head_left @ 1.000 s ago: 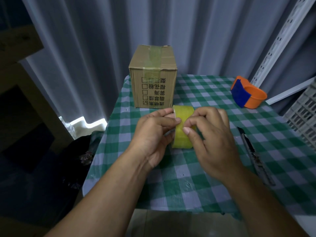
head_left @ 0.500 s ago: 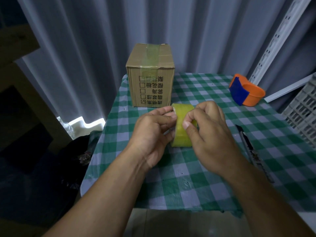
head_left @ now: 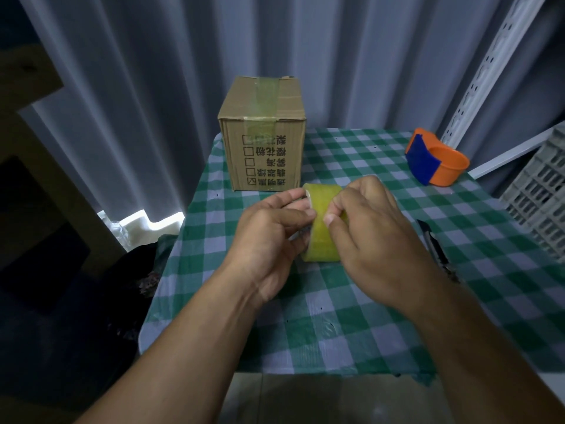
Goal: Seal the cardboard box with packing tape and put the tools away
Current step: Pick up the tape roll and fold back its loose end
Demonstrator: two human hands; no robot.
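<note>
A yellowish roll of packing tape (head_left: 324, 228) is held upright just above the checked tablecloth. My left hand (head_left: 269, 234) grips its left side, thumb and fingers at the rim. My right hand (head_left: 376, 237) pinches the roll's outer surface with thumb and forefinger. Behind them stands the cardboard box (head_left: 263, 136), flaps shut, with a strip of tape running over its top and down the front. A black utility knife (head_left: 437, 249) lies to the right of my right hand. An orange and blue tape dispenser (head_left: 434, 162) rests at the far right.
The green and white checked table (head_left: 336, 332) is small, its edges near on the left and front. Grey curtains hang behind. A grey plastic crate (head_left: 541, 203) and a white perforated rail (head_left: 489, 62) stand at the right. Dark bags and white foam lie on the floor left.
Both hands keep hold of the tape roll. My right forefinger and thumb have shifted slightly on the roll's surface. The box, knife and dispenser have not moved.
</note>
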